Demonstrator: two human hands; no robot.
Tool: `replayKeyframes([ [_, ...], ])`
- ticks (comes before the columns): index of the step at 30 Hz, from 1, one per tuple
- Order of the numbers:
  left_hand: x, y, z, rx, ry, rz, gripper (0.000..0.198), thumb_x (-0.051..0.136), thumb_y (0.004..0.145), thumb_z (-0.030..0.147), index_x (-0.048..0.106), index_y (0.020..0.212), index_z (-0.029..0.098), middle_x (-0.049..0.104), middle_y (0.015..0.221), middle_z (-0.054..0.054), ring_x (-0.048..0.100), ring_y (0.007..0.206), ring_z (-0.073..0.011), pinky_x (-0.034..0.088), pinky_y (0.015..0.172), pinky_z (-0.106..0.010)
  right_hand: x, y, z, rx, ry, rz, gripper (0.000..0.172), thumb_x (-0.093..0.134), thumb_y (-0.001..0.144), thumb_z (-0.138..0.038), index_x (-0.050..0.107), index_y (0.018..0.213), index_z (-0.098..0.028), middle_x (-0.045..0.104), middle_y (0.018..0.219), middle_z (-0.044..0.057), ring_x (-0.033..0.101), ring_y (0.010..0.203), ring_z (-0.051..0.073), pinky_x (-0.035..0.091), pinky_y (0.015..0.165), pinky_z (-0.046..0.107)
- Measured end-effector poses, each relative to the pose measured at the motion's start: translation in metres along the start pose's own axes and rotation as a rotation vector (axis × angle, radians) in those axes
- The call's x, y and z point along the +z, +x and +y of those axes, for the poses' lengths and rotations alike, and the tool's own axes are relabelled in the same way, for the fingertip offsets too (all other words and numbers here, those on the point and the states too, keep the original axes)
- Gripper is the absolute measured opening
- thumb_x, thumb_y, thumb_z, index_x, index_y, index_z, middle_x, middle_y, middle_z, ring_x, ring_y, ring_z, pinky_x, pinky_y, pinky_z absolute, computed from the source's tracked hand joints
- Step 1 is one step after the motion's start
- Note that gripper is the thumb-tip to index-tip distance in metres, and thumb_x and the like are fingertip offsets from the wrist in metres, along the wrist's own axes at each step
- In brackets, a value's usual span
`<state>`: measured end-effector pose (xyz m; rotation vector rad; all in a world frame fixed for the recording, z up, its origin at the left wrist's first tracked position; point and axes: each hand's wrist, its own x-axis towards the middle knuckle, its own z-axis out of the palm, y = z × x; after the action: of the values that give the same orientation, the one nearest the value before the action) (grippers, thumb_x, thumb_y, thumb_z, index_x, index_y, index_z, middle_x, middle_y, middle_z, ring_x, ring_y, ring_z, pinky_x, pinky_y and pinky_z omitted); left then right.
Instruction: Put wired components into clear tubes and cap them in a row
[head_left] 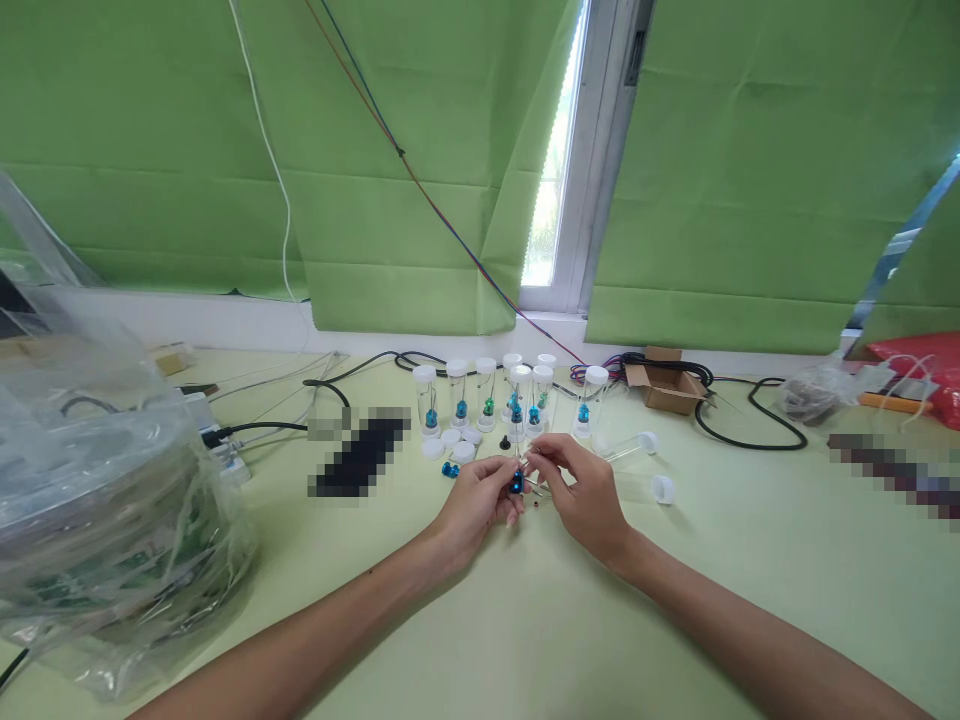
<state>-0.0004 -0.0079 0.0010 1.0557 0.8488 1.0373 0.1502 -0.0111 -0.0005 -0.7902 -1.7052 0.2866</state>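
Note:
Both my hands meet at the middle of the table. My left hand [480, 500] pinches a small shiny blue part [517, 482] between thumb and fingers. Close beside it, my right hand [581, 490] has its fingertips pressed together at thin metal wires that rise from the blue part; what exactly they hold is too small to make out. Just behind the hands stand several clear tubes [458, 385] with white caps, each holding a blue or green piece. Loose white caps [451, 439] and another blue part [450, 469] lie left of my fingers.
An open clear tube [628, 450] lies to the right, near a white cap [663, 489]. A small cardboard box [667, 388] and black cable [780, 446] sit at the back. At left stands a bulky plastic-wrapped reel [127, 540]; a red bag [922, 365] is far right.

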Motion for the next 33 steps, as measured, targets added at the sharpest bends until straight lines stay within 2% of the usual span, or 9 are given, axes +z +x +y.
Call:
replayKeyframes([
  [4, 0.0, 0.0, 0.0, 0.007, -0.002, -0.003, 0.025, 0.069, 0.078, 0.035, 0.066, 0.08, 0.01, 0.06, 0.074, -0.006, 0.053, 0.052, -0.0086, 0.039, 0.042, -0.018, 0.0, -0.001, 0.003, -0.039, -0.044, 0.001, 0.008, 0.053, 0.093, -0.016, 0.06, 0.096, -0.02, 0.065, 0.081, 0.001, 0.063, 0.07, 0.014, 0.053, 0.068, 0.027],
  [9, 0.0, -0.001, 0.001, 0.037, 0.037, -0.004, 0.027, 0.067, 0.08, 0.037, 0.065, 0.077, 0.01, 0.059, 0.074, -0.005, 0.053, 0.053, -0.0082, 0.039, 0.042, -0.018, -0.002, -0.003, 0.004, -0.178, -0.145, -0.01, 0.011, 0.052, 0.094, -0.014, 0.059, 0.1, -0.021, 0.066, 0.082, 0.002, 0.063, 0.072, 0.014, 0.05, 0.066, 0.025],
  [17, -0.001, 0.0, 0.0, 0.083, 0.087, 0.026, 0.029, 0.065, 0.081, 0.038, 0.061, 0.069, 0.012, 0.056, 0.066, -0.002, 0.052, 0.051, -0.0089, 0.04, 0.043, -0.019, -0.005, -0.002, 0.008, -0.356, -0.185, -0.13, 0.032, 0.042, 0.094, -0.003, 0.059, 0.114, -0.021, 0.064, 0.088, 0.005, 0.062, 0.077, 0.015, 0.05, 0.067, 0.026],
  [26, -0.001, 0.0, 0.002, 0.057, 0.071, 0.025, 0.028, 0.067, 0.079, 0.038, 0.064, 0.072, 0.011, 0.057, 0.065, -0.003, 0.052, 0.049, -0.0084, 0.038, 0.041, -0.019, -0.009, 0.0, 0.009, -0.407, -0.206, -0.159, 0.036, 0.037, 0.093, -0.001, 0.06, 0.111, -0.022, 0.065, 0.087, 0.006, 0.062, 0.077, 0.015, 0.051, 0.066, 0.026],
  [33, -0.001, -0.001, 0.002, 0.071, 0.114, 0.016, 0.029, 0.065, 0.082, 0.039, 0.064, 0.073, 0.011, 0.057, 0.063, -0.003, 0.05, 0.048, -0.0084, 0.038, 0.042, -0.019, -0.01, 0.0, 0.014, -0.441, -0.222, -0.179, 0.039, 0.037, 0.094, -0.003, 0.058, 0.12, -0.023, 0.064, 0.087, 0.006, 0.06, 0.076, 0.014, 0.05, 0.065, 0.026],
])
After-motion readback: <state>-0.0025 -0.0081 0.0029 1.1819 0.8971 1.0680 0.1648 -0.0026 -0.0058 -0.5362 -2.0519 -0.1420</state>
